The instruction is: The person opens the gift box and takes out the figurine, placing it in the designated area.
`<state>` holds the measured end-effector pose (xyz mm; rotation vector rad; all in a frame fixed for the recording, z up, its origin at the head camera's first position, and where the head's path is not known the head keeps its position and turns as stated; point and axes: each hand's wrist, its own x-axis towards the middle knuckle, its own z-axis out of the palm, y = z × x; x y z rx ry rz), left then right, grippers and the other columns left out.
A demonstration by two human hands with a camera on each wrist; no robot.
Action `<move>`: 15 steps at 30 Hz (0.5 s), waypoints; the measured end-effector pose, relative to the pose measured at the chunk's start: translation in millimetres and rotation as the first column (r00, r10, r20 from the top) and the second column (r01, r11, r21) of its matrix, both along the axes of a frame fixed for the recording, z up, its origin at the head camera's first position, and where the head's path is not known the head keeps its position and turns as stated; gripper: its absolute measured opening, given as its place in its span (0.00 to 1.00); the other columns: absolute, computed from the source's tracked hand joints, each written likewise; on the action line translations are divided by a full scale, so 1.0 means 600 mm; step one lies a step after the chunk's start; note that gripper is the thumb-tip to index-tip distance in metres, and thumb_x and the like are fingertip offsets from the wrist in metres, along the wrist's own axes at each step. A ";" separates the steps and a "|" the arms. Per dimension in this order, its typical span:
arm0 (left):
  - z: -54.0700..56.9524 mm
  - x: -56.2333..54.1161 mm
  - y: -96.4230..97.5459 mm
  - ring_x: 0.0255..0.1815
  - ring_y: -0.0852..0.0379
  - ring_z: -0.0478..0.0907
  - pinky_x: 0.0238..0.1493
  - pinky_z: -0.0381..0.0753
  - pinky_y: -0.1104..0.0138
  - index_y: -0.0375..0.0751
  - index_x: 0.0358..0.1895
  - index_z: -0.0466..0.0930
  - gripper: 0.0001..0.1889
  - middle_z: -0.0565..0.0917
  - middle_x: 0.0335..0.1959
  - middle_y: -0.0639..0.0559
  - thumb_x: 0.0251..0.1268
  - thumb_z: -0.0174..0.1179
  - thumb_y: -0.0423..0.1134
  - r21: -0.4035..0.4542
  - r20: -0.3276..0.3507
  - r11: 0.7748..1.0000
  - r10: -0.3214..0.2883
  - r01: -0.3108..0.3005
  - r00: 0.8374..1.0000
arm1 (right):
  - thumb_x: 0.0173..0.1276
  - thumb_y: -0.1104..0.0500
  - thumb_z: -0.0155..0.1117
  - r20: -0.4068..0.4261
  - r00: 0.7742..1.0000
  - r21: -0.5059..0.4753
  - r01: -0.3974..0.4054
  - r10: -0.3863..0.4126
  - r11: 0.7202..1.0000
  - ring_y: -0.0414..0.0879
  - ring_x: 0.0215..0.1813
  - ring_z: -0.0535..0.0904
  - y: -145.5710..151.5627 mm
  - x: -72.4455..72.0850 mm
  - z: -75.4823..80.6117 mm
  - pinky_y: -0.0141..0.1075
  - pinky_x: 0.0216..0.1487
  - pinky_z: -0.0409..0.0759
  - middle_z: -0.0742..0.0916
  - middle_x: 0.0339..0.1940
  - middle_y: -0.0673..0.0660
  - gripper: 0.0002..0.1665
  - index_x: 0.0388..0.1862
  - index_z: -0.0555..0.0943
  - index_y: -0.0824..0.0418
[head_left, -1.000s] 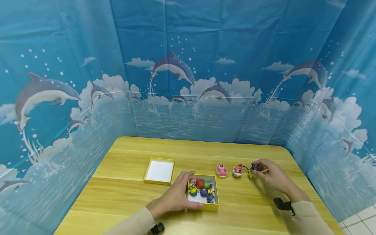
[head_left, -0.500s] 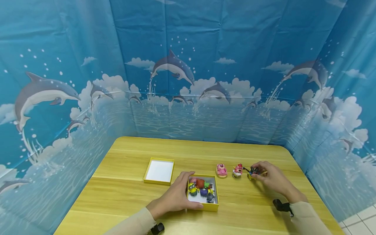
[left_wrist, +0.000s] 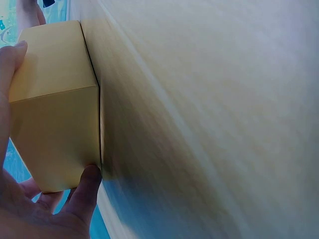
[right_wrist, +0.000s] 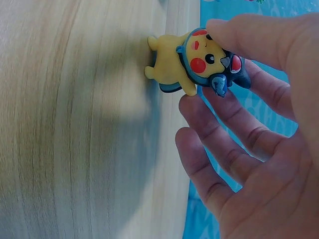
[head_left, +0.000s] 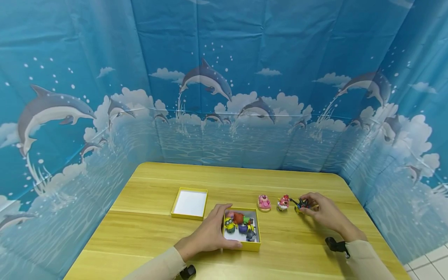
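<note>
My left hand (head_left: 209, 232) grips the left side of a yellow box (head_left: 250, 246), thumb along the near wall and fingers at the far edge. Inside lie several small toy figures, among them a yellow minion (head_left: 229, 224). In the left wrist view the fingers hold the plain outer walls of the box (left_wrist: 52, 69). At the right, my right hand (head_left: 325, 212) pinches a Pikachu figure (head_left: 303, 205) by its dark-hooded head. The right wrist view shows this Pikachu figure (right_wrist: 172, 57) upright, its feet at the tabletop; whether they touch cannot be told.
Two pink bear figures stand in a row left of the Pikachu: one pink-robed bear (head_left: 264, 203) and one red-topped bear (head_left: 283, 203). A white-lined yellow lid (head_left: 190, 203) lies left of the box on the wooden table (head_left: 147, 229). A dolphin-print curtain (head_left: 217, 144) surrounds the table.
My right hand has shifted slightly left and lower with the Pikachu figure, which has turned a little. The left hand and the box have stayed in place.
</note>
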<state>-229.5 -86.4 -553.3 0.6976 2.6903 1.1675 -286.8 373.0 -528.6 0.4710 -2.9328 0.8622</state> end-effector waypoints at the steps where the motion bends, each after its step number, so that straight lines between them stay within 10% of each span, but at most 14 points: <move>1: 0.000 0.000 0.000 0.79 0.50 0.76 0.80 0.83 0.48 0.51 0.95 0.59 0.69 0.74 0.84 0.50 0.54 0.86 0.75 0.000 0.000 1.000 0.000 0.000 1.000 | 0.81 0.54 0.82 -0.003 1.000 0.001 -0.002 0.002 1.000 0.44 0.51 0.87 0.000 0.000 0.000 0.40 0.51 0.91 0.92 0.58 0.58 0.26 0.70 0.88 0.64; 15: -0.005 -0.003 0.000 0.79 0.50 0.76 0.78 0.84 0.47 0.52 0.95 0.59 0.69 0.74 0.83 0.50 0.54 0.86 0.76 -0.002 -0.003 1.000 0.002 -0.002 1.000 | 0.82 0.55 0.81 -0.014 1.000 -0.007 -0.018 0.018 1.000 0.50 0.56 0.90 0.003 0.000 0.004 0.44 0.54 0.92 0.91 0.64 0.63 0.28 0.74 0.86 0.64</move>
